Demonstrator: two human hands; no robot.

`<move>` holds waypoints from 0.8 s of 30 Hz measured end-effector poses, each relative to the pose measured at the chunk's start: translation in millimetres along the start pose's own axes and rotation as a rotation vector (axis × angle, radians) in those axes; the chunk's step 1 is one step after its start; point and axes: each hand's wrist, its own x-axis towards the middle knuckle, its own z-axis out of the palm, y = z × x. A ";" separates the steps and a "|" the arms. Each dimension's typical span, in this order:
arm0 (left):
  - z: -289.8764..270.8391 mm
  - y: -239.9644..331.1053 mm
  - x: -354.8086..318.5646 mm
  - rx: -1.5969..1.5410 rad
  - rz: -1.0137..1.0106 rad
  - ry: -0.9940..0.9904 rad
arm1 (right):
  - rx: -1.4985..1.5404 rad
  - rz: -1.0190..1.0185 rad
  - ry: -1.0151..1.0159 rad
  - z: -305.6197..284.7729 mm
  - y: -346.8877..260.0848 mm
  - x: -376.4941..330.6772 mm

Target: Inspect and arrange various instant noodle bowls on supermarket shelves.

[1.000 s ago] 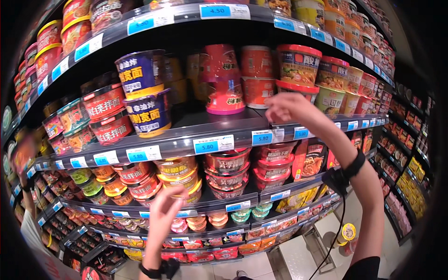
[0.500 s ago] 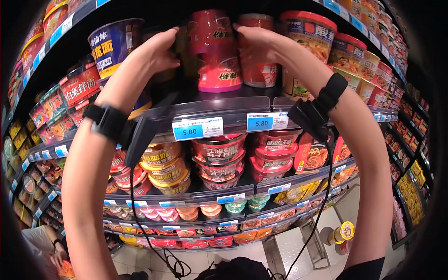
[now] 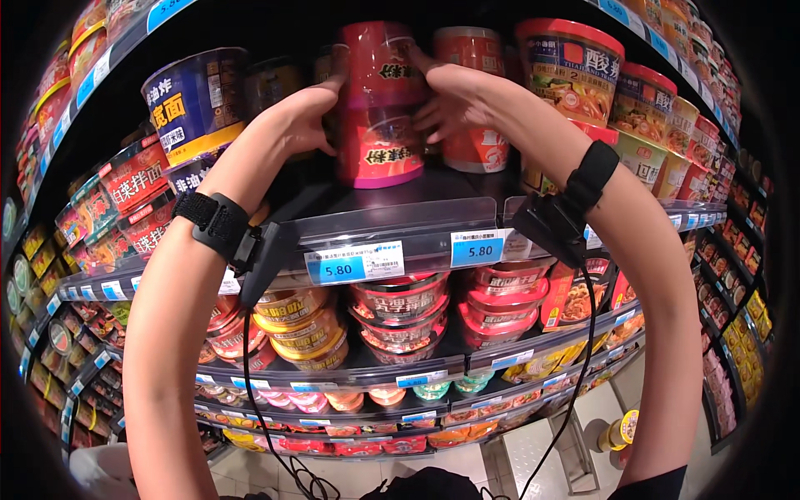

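Two red instant noodle cups stand stacked at the middle of the upper shelf, magenta rims downward: the upper cup [image 3: 379,62] rests on the lower cup [image 3: 383,148]. My left hand [image 3: 310,121] is at the stack's left side, fingers apart and fingertips close against the red wall. On the other side, my right hand [image 3: 458,98] has its thumb by the upper cup and spread fingers beside the lower one. Whether every fingertip touches cannot be made out. Behind my right hand stands a red tub [image 3: 479,154] with a pale lid.
Blue noodle tubs [image 3: 196,104] stand at the left, large red-lidded tubs [image 3: 571,71] at the right. A clear plastic lip [image 3: 392,227] with price tags edges the shelf. Bowls [image 3: 400,312] fill the level below. Cables [image 3: 248,367] hang from both wrist straps.
Both hands have moved in closer to the stack. The lower cup has shifted left and now sits more squarely under the upper one. The view has tilted slightly.
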 end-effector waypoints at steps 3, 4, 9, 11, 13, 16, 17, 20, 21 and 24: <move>-1.0 -3.2 4.8 0.080 -0.057 0.089 | 0.006 -0.029 0.040 -3.7 1.8 11.8; -2.2 -3.7 8.9 0.078 -0.067 0.090 | 0.009 -0.001 0.064 -8.8 2.1 19.0; 1.1 -1.1 6.0 0.088 -0.094 -0.054 | -0.001 -0.030 0.084 -2.8 4.6 35.2; 2.2 -3.0 6.2 0.075 -0.138 -0.040 | -0.026 -0.030 0.062 4.2 5.8 32.5; 1.1 -6.3 3.5 0.165 -0.139 0.074 | -0.064 -0.060 0.038 10.4 6.7 25.4; -7.8 -5.4 -7.0 0.153 -0.135 0.050 | -0.117 -0.120 0.006 17.6 6.4 14.6; -8.7 -3.7 -10.9 0.122 -0.159 0.036 | -0.119 -0.123 0.001 17.6 7.9 13.1; -14.3 -6.9 -23.6 0.243 -0.053 0.048 | -0.240 -0.163 -0.007 14.3 6.7 6.6; -15.8 -7.0 -25.9 0.335 0.007 0.018 | -0.242 -0.170 -0.005 13.4 4.8 5.8; -18.6 -10.6 -24.1 0.284 0.090 0.073 | -0.323 -0.313 0.167 11.9 5.6 11.2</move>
